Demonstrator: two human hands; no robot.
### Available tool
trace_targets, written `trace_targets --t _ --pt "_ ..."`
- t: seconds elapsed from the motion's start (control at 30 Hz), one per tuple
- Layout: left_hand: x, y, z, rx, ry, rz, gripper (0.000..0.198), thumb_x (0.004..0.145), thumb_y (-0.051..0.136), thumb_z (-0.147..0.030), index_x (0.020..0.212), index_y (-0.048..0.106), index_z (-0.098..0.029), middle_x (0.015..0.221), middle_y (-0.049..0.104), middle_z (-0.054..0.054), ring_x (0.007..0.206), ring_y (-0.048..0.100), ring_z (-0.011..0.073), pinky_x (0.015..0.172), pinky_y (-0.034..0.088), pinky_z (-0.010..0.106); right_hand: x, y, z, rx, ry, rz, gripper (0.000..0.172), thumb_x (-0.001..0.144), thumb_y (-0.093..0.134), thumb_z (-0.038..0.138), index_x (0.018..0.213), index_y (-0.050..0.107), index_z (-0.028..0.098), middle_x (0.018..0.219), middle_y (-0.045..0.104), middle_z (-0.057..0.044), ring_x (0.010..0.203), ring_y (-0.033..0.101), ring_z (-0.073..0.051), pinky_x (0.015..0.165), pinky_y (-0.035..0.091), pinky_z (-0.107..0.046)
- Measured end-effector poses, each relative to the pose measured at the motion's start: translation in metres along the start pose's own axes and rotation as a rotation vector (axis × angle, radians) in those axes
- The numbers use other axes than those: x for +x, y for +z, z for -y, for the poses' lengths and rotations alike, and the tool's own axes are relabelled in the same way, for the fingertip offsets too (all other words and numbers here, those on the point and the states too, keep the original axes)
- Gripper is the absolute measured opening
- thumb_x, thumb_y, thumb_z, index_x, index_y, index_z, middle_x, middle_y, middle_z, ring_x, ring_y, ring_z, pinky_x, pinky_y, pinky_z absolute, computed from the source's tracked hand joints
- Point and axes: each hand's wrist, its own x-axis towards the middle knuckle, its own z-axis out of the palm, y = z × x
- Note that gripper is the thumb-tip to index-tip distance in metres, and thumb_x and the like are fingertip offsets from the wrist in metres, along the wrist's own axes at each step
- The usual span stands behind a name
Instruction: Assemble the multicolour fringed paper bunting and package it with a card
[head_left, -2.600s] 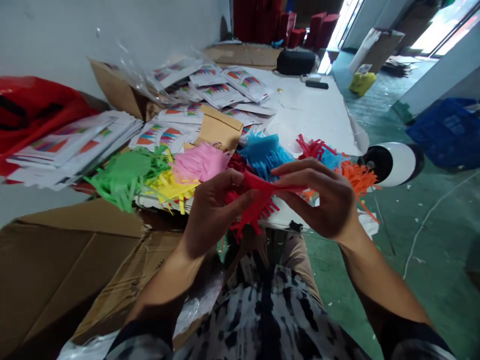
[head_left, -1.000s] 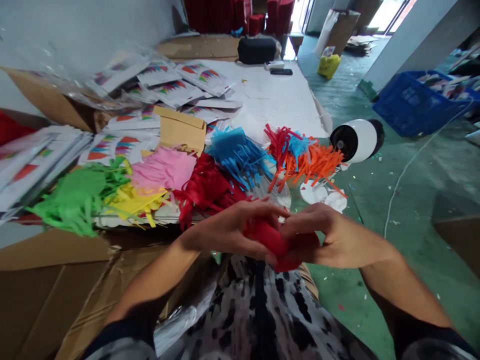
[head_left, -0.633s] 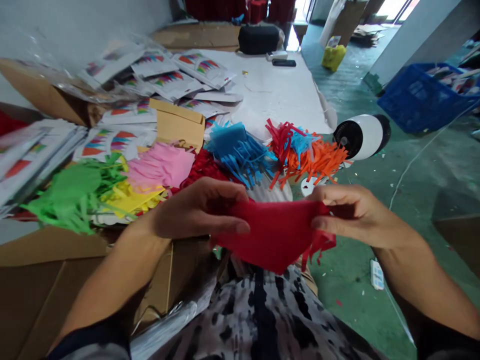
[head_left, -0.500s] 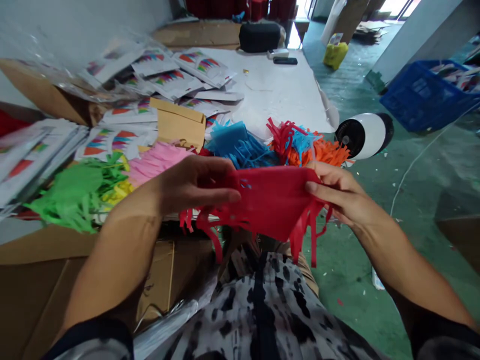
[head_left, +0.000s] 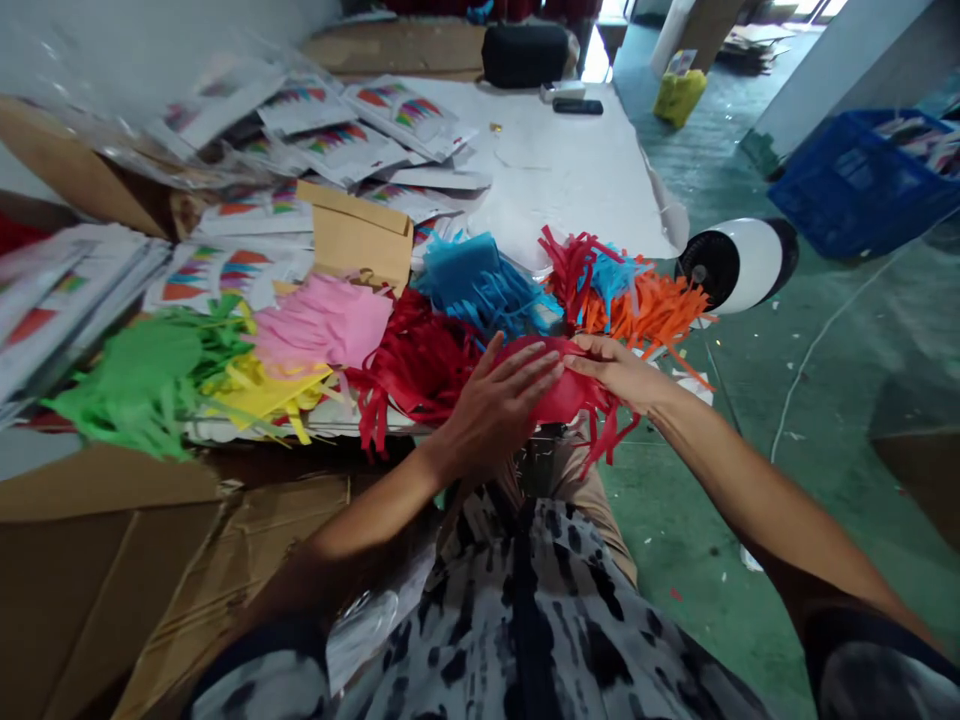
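Note:
My left hand lies flat with fingers stretched over a red fringed sheet. At the sheet's right edge, my right hand pinches it between thumb and fingers. Cut strips hang down from the sheet below the right hand. I cannot tell whether it is paper or thin cloth. Left of my hands, a pile of dark red fringed sheets rests at the table's front edge. Behind them are blue fringed sheets, and to the right orange fringed sheets.
Pink, yellow and green fringed sheets lie along the left front edge. Printed packets are heaped behind an open tan box. A white-and-black fan stands right of the white table. A blue crate sits on the floor.
The red sheet, held up between both hands before, is now lower and closer to the table edge. My left hand has let go of its left side and moved right, flattening onto it.

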Motion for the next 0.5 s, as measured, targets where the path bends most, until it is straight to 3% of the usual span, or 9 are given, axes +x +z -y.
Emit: trace_targets --t 0.07,0.17,0.27,0.33,0.4,0.5 --pt "-0.001 0.015 0.002 0.001 -0.048 -0.101 0.046 0.099 0.057 -0.021 0.145 0.062 -0.023 0.142 0.07 0.009 0.142 0.057 0.0268 0.133 0.021 0.062 -0.005 0.003 -0.002 0.096 0.027 -0.047 0.035 0.072 0.094 0.039 0.094 0.072 0.023 0.086 0.077 -0.001 0.075 0.071 -0.014 0.072 0.061 -0.026" --pt "0.0 0.019 0.005 0.022 -0.129 -0.197 0.039 0.1 0.054 -0.022 0.138 0.068 -0.02 0.136 0.073 0.011 0.133 0.065 0.027 0.128 0.034 0.061 -0.015 0.015 -0.009 0.266 0.004 -0.054 0.048 0.072 0.093 0.036 0.114 0.071 0.025 0.104 0.08 -0.002 0.089 0.075 -0.016 0.083 0.064 -0.028" --pt "0.003 0.012 0.006 0.086 -0.171 -0.205 0.04 0.102 0.054 -0.026 0.139 0.067 -0.017 0.138 0.072 0.013 0.132 0.065 0.0285 0.125 0.041 0.059 -0.026 0.033 -0.018 0.332 -0.051 -0.033 0.071 0.066 0.095 0.028 0.131 0.064 0.029 0.115 0.079 0.0 0.094 0.076 -0.016 0.087 0.064 -0.029" --pt "0.003 0.009 0.007 0.134 -0.165 -0.162 0.04 0.103 0.053 -0.026 0.138 0.068 -0.014 0.139 0.071 0.014 0.132 0.065 0.0293 0.124 0.042 0.058 -0.032 0.039 -0.02 0.298 -0.044 -0.035 0.084 0.063 0.096 0.024 0.139 0.059 0.03 0.111 0.078 0.0 0.088 0.076 -0.016 0.082 0.065 -0.029" --pt "0.002 0.007 0.01 0.162 -0.165 -0.112 0.039 0.104 0.052 -0.023 0.138 0.068 -0.014 0.14 0.07 0.016 0.134 0.064 0.0297 0.124 0.042 0.059 -0.039 0.033 -0.016 0.217 -0.02 -0.047 0.093 0.064 0.095 0.024 0.147 0.053 0.03 0.103 0.076 0.001 0.075 0.073 -0.013 0.075 0.065 -0.029" --pt "-0.004 0.008 0.015 0.199 -0.183 -0.071 0.039 0.104 0.049 -0.017 0.138 0.068 -0.014 0.14 0.07 0.016 0.134 0.063 0.0292 0.124 0.042 0.059 -0.053 -0.002 0.001 0.01 -0.031 -0.098 0.092 0.073 0.09 0.031 0.154 0.047 0.029 0.102 0.074 0.0 0.059 0.063 -0.009 0.068 0.065 -0.033"
